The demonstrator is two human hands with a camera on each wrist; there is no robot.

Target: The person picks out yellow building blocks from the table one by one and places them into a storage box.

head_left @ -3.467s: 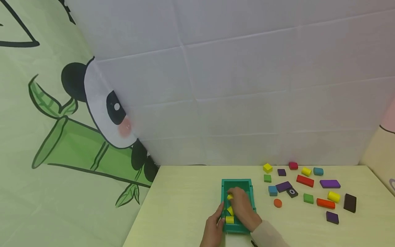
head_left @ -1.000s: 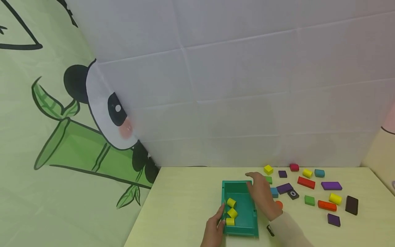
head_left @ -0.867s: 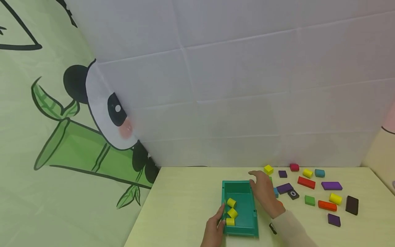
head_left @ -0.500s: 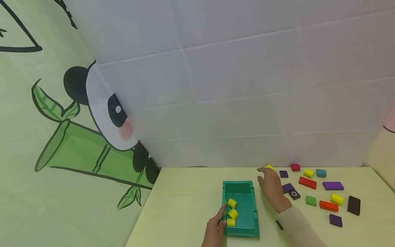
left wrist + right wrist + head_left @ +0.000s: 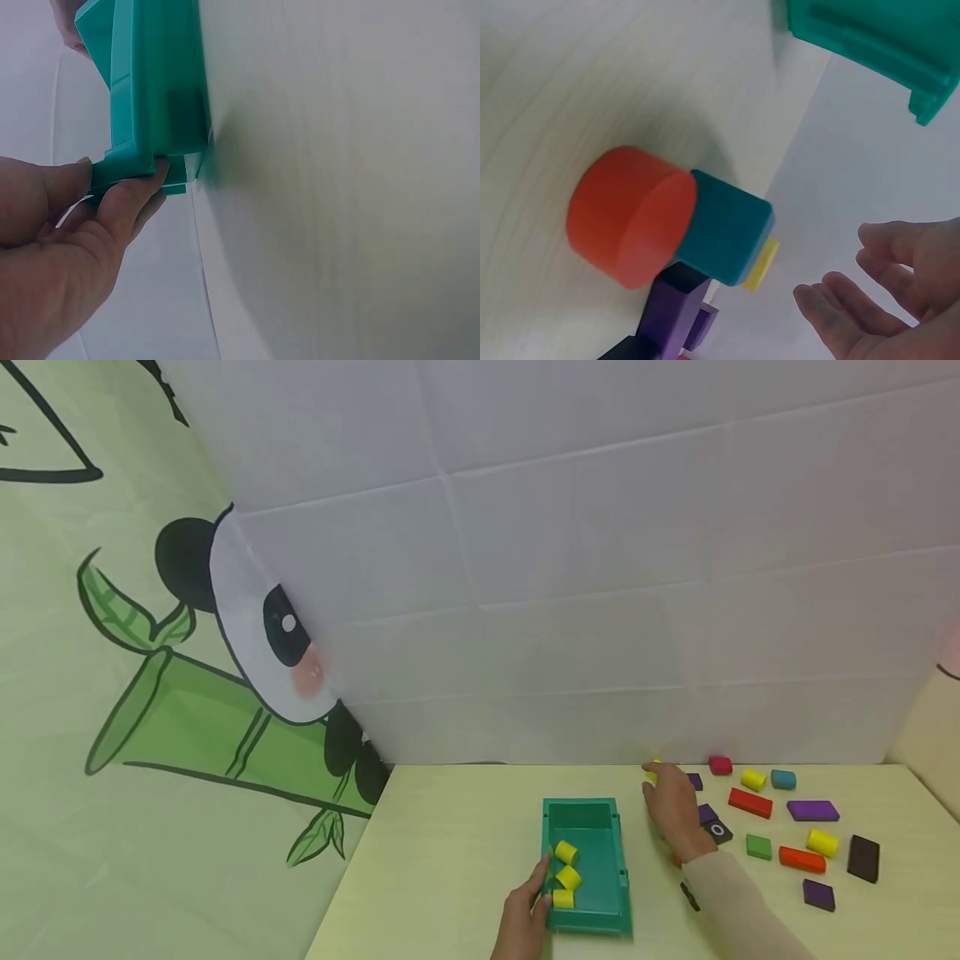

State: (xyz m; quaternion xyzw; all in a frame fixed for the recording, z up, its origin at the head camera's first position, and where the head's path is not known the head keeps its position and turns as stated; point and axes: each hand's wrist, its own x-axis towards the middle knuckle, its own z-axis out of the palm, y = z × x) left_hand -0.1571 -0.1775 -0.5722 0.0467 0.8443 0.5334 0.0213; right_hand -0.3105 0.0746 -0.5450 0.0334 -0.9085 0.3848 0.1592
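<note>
My left hand (image 5: 522, 912) grips the left rim of a green plastic tray (image 5: 625, 893); in the left wrist view its thumb and fingers pinch the tray's edge (image 5: 124, 161). Inside the tray, several yellow cylinders (image 5: 567, 877) lie along the left wall. My right hand (image 5: 675, 810) is over the blocks at the back, its fingertips right at a yellow cube (image 5: 654, 775) that they partly cover. The right wrist view shows this hand (image 5: 885, 300) with thumb and fingers apart and nothing between them.
An orange-red cylinder (image 5: 630, 217), a blue cube (image 5: 727, 229) and a purple block (image 5: 671, 311) are under the right hand. Farther right lie red bars (image 5: 750, 802), yellow cylinders (image 5: 822, 842), a green block (image 5: 758, 847) and a dark block (image 5: 863, 858). A white cloth wall (image 5: 570, 610) stands behind the table.
My right hand has left the tray, where it was among the yellow cylinders, and moved right and back to the yellow cube. The left hand keeps its grip on the tray.
</note>
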